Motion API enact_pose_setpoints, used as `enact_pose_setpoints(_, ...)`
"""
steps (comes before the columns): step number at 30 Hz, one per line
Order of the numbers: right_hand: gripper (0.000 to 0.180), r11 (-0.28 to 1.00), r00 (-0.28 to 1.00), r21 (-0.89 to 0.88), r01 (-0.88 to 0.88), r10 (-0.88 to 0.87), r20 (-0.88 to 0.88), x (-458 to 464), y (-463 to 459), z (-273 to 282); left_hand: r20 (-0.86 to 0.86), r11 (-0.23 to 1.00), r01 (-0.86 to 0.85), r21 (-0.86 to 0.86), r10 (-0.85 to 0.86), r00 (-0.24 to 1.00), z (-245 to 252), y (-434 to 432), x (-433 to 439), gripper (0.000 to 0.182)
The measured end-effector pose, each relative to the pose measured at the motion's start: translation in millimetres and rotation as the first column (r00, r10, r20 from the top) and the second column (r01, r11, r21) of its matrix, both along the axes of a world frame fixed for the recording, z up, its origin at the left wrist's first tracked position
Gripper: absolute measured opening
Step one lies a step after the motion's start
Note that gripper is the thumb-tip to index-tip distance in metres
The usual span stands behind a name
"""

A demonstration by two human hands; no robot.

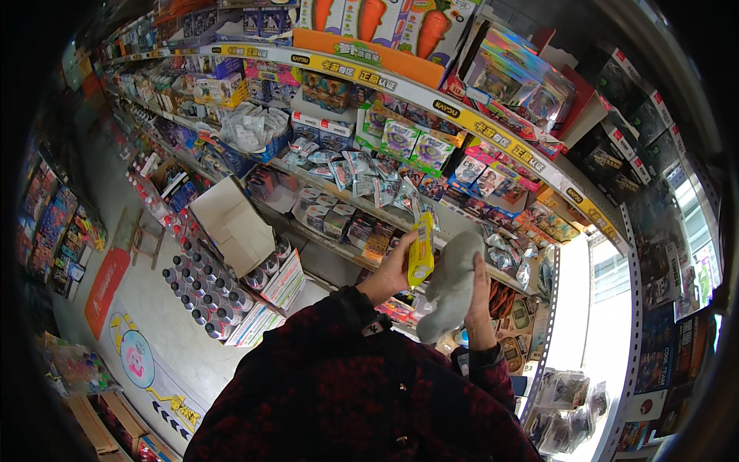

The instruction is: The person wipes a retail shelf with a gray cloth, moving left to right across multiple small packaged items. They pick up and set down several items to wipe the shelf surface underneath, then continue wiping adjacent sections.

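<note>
My left hand (388, 272) grips a small yellow box (422, 248), held upright, with a barcode on its upper part. Close to its right, my right hand (478, 297) is closed on a limp grey cloth (453, 283) that hangs down from the fingers. A narrow gap separates cloth and box. Behind both hands runs a metal shelf with silvery foil packets (369, 173) lying loose on it. Several small foil packets (508, 257) also lie right of the cloth. Small boxed toys (323, 213) stand on the level below.
A yellow-and-white shelf strip (404, 92) curves across above the hands. Shrink-wrapped bottles (208, 294) stand on the floor at left, beside an open cardboard box (234, 222). A perforated metal upright (542, 335) rises at right, near hanging clear packs (568, 404).
</note>
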State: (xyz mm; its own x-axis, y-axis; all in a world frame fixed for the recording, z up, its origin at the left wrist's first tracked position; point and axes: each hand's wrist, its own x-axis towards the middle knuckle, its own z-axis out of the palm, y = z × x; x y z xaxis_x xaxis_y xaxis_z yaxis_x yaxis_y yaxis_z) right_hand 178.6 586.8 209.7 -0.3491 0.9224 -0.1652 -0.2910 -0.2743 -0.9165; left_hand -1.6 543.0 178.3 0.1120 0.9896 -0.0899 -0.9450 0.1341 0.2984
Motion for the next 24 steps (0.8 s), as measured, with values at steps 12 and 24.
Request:
enact_pose_setpoints(12,0.019,0.727,0.745,0.629,-0.275,-0.252,0.617,-5,16,-46,-0.115,0.979,0.152,-0.136,-0.168,0.979,-26,4,22,0.04)
enact_pose_setpoints(24,0.071,0.921,0.929,0.325,-0.213,0.089,0.358,-11,-28,-41,-0.741,0.953,-0.301,-0.018,0.19,0.644,-86,12,28,0.037)
